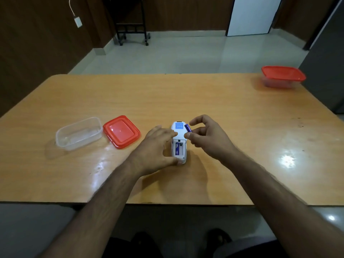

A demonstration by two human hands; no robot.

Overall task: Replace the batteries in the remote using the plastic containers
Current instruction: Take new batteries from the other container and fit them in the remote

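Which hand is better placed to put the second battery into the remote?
Right. The right hand already pinches the loose battery above the remote, while the left hand steadies it.

Overhead room light glares off a glossy tabletop [204, 101], seen through a wide-angle head camera.

Bright white hotspots sit on the varnish at 4 o'clock and 8 o'clock, with a smaller one on the floor [186, 53] at 5 o'clock. Soft shadows fall toward the viewer beneath the right hand [208, 138] and beside the clear container [79, 133]. The far walls stay dim. Straight edges bow near the frame's borders, and the forearms blur softly at 6 o'clock.
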